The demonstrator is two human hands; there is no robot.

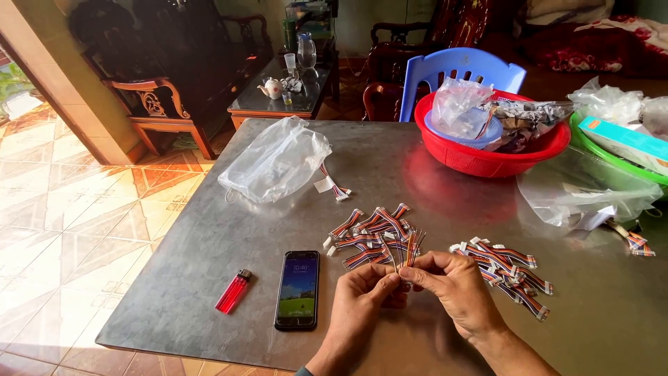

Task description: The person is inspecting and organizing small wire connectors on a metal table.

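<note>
Head cam, looking down on a grey metal tabletop (pixel 209 237). Both hands meet at approx 6 o'clock of the frame. Left hand (pixel 362 296) and right hand (pixel 452 282) touch at the tips, fingers (pixel 410 275) pressed together, pinching a short striped ribbon wire (pixel 410 247) that stands up w/ bare ends fanned toward 12 o'clock. Thumb tips hidden, so exact grip can't be told.

Just beyond the hands, at 12, a loose pile of ribbon wires (pixel 369 233) w/ white plugs. At 3 o'clock of the right hand, a second heap of wires (pixel 511 271), touching the tabletop, just beside the wrist.

At 9 o'clock of the left hand: black phone (pixel 298 289), screen lit, lying flat; further at 9, a red lighter (pixel 233 291), tilted. Apart from each other.

At 10–11 o'clock, a crumpled clear plastic bag (pixel 275 160) w/ one wire (pixel 334 186) poking out.

At 1 o'clock, a red basin (pixel 487 157) holding bags and a blue bowl. At 2–3, a green basin (pixel 612 157) rim and more clear plastic (pixel 584 191). Blue plastic chair (pixel 463 69) behind the red basin.
</note>
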